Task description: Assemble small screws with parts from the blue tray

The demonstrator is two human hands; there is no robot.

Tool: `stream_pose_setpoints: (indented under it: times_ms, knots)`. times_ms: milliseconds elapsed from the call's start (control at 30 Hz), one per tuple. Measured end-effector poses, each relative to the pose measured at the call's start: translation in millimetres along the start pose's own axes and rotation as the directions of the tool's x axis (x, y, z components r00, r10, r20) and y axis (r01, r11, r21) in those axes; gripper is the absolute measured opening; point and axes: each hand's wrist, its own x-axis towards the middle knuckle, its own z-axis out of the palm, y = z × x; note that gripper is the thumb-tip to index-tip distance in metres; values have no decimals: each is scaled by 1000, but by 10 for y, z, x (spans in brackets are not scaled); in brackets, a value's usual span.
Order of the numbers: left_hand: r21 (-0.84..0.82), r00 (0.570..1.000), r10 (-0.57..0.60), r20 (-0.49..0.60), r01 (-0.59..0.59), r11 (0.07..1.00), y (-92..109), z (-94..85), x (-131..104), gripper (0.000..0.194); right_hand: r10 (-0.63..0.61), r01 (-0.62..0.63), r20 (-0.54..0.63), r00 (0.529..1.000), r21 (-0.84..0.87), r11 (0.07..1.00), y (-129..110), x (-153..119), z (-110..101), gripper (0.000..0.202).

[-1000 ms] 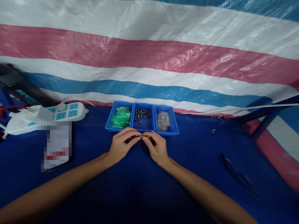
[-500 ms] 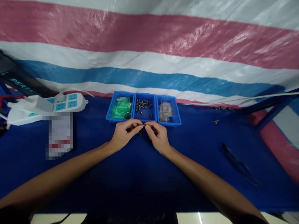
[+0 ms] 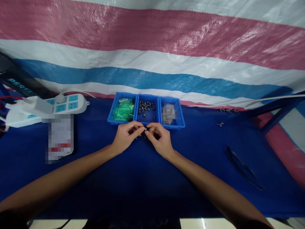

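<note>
My left hand [image 3: 125, 136] and my right hand [image 3: 160, 139] meet just in front of three blue bins, fingertips pinched together. Between them is a small dark and metallic part [image 3: 145, 128], too small to make out. A few more small dark parts lie on the table beneath my fingers, partly hidden. The left bin [image 3: 110, 116] holds green plastic packets [image 3: 124, 110]. In the middle bin [image 3: 149, 119] are several small screw-like parts [image 3: 145, 106]. Clear flat pieces [image 3: 168, 113] lie in the right bin [image 3: 181, 118].
White power strips [image 3: 71, 105] and a blurred-out flat object [image 3: 60, 136] are at the left, near a black box [image 3: 22, 81]. On the right lie small metal parts [image 3: 220, 124] and a dark, thin curved object [image 3: 243, 167]. A striped sheet [image 3: 152, 35] hangs behind.
My fingertips have shifted slightly around the small part, and my right fingertips sit a little further left. The bins have stayed in place.
</note>
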Motion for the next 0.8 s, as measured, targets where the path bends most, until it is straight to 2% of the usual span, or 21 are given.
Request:
stream_pose_setpoints:
  times_ms: [400, 500, 567, 633, 733, 800]
  knots:
    - [14, 1000, 21, 7, -22, 1000, 5, -7, 5, 15, 12, -12, -9, 1000, -51, 999, -18, 5, 8, 15]
    - [11, 999, 35, 7, -35, 999, 6, -9, -2, 15, 26, -27, -41, 999, -33, 999, -20, -1, 6, 15]
    - [-4, 998, 46, -36, -46, 999, 0, -7, -17, 16, 44, -43, -78, 996, 3, 999, -16, -9, 0, 16]
    - [-32, 989, 68, -131, -73, 997, -14, 0, -38, 14, 68, -63, -115, 991, 43, 997, -6, -18, -6, 17]
    - [-86, 954, 105, -282, -134, 987, -37, 12, -71, 13, 93, -78, -157, 983, 99, 992, 8, -30, -11, 17]
    - [-96, 940, 127, -316, -164, 982, -47, 17, -85, 14, 102, -79, -168, 981, 138, 987, 11, -34, -9, 16]
